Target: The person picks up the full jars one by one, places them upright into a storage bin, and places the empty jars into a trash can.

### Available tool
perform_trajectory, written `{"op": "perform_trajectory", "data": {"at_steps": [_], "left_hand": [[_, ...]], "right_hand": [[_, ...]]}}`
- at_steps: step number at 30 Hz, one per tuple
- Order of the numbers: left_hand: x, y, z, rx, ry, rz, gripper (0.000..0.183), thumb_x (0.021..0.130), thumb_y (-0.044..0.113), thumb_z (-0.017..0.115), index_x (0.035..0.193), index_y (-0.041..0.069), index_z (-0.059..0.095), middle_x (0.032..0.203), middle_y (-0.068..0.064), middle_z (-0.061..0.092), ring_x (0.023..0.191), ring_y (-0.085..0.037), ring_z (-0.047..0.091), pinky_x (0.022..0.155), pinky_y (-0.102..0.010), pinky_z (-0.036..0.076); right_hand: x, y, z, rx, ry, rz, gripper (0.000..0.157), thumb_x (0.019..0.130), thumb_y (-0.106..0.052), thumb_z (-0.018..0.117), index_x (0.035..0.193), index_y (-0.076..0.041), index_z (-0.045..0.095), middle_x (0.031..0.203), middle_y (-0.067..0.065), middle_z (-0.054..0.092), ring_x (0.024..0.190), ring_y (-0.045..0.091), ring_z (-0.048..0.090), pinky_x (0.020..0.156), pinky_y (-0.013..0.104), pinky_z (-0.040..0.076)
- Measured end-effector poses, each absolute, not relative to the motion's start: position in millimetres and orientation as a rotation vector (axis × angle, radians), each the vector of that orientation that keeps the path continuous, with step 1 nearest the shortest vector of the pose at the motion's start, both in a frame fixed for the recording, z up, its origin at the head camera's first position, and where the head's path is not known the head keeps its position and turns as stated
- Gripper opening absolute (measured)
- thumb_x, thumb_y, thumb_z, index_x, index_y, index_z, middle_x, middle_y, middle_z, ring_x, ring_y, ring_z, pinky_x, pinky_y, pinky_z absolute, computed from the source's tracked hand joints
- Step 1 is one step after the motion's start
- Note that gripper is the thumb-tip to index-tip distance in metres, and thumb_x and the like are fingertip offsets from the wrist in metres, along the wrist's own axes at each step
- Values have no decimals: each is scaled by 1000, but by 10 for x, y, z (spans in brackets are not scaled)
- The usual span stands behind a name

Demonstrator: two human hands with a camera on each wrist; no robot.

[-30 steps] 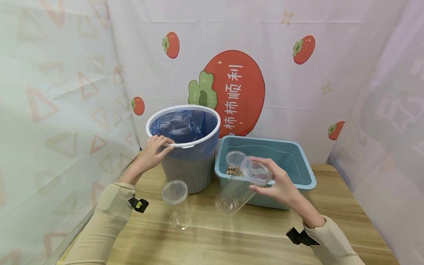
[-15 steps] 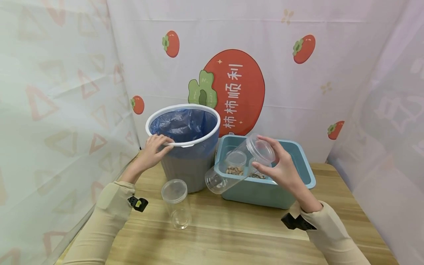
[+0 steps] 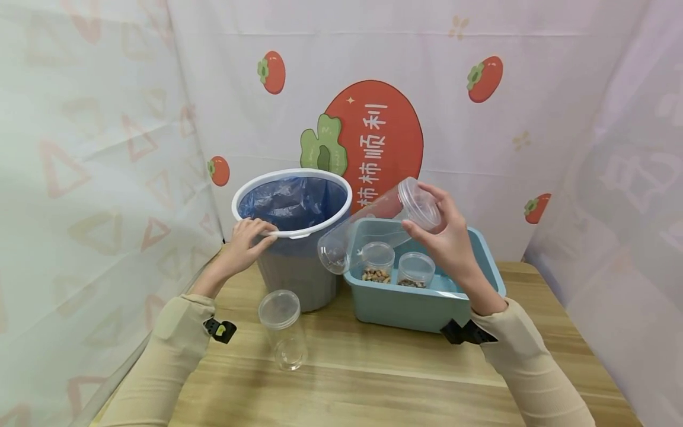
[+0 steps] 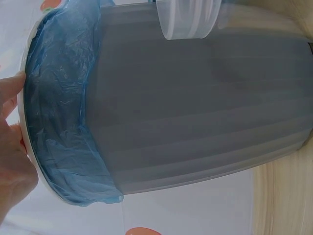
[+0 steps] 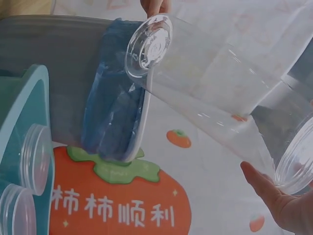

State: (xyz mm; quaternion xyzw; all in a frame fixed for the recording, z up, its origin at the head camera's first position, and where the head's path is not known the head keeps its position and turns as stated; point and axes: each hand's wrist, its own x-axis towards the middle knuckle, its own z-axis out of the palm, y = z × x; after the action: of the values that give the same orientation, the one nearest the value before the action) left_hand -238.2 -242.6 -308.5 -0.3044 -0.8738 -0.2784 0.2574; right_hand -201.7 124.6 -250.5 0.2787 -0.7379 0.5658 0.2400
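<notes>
My right hand (image 3: 445, 234) grips a tall clear plastic jar (image 3: 368, 222) by its lidded end. The jar hangs tilted in the air above the teal tub, its base pointing left toward the bin; nothing shows inside it. My left hand (image 3: 244, 246) holds the white rim of a grey trash can (image 3: 301, 276), thumb and fingers at the edge. A blue bag (image 3: 293, 201) lines the can and folds down over its outside, as the left wrist view shows. A second clear jar (image 3: 285, 332) with a lid stands upright on the table before the can.
In the teal tub (image 3: 411, 311), right of the can, sit two short lidded jars: one with nuts (image 3: 377, 264), one with darker bits (image 3: 416, 270). White printed curtains (image 3: 453, 136) close off the back and sides of the wooden table (image 3: 363, 373).
My right hand has raised the jar from in front of the tub to above it, tipping it flatter, its base now near the can. My left hand stays on the rim.
</notes>
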Motion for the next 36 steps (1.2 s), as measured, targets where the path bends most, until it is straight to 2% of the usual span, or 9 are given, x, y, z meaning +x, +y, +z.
{"op": "perform_trajectory", "data": {"at_steps": [9, 18, 26, 36], "left_hand": [[-2390, -2424, -3088, -821, -2367, -754, 11, 86, 12, 56, 92, 3, 59, 86, -11, 55, 85, -27, 40, 82, -52, 21], [-2395, -2424, -3099, -825, -2356, -756, 11, 85, 11, 56, 91, 3, 59, 86, -11, 55, 84, -27, 40, 82, -52, 21], [-2384, -2431, -3107, -817, -2363, -766, 10, 85, 10, 56, 92, 2, 59, 87, -11, 54, 84, -26, 39, 84, -53, 19], [-2397, -2428, -3119, -817, -2361, -767, 10, 86, 10, 55, 91, 3, 59, 88, -12, 55, 84, -26, 39, 85, -53, 18]], "right_hand": [[-2128, 1070, -2305, 735, -1899, 1615, 55, 79, -8, 64, 129, -12, 41, 113, 8, 47, 94, 16, 48, 69, 18, 48], [-2362, 804, -2196, 682, -1877, 1613, 55, 80, -17, 64, 129, -12, 38, 106, 12, 50, 86, 19, 55, 69, 25, 50], [-2577, 570, -2221, 578, -1964, 1612, 62, 78, -31, 66, 129, -14, 35, 123, 8, 42, 103, 17, 47, 76, 32, 49], [-2787, 340, -2329, 538, -2028, 1557, 64, 76, -31, 69, 128, -13, 36, 125, 10, 40, 110, 20, 42, 84, 38, 43]]}}
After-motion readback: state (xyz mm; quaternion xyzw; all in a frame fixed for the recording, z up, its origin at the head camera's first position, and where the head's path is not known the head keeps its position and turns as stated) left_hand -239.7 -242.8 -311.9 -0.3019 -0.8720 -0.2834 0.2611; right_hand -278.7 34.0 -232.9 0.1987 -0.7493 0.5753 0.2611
